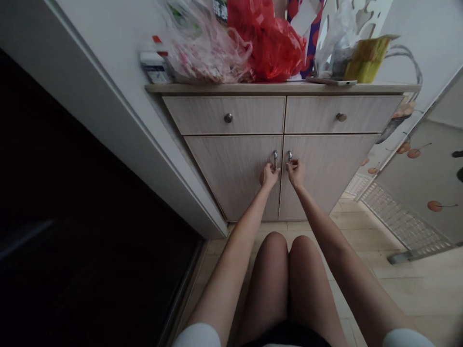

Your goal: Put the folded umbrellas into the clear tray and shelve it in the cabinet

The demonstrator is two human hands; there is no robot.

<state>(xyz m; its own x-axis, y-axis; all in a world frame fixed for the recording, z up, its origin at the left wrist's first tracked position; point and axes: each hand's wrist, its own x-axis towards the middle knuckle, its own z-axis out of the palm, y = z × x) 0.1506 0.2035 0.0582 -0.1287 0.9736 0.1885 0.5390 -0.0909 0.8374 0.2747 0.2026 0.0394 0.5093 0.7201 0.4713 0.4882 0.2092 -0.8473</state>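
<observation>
A light wood-grain cabinet has two lower doors, both closed. My left hand [269,175] is closed around the lower part of the metal handle [275,156] on the left door [231,168]. On the right door [329,168], the fingers of my right hand [296,172] grip the lower part of the matching handle [290,155]. Both arms reach forward over my knees. Above the doors are two shut drawers, the left drawer [202,113] and the right drawer [369,113], each with a round knob.
On the cabinet top [224,88] stand a white bottle [155,66], a clear plastic bag [210,55], a red plastic bag [273,48], a phone-like flat object [333,81] and a yellow container [367,60]. A dark doorway lies left; a cherry-patterned screen [415,183] stands right.
</observation>
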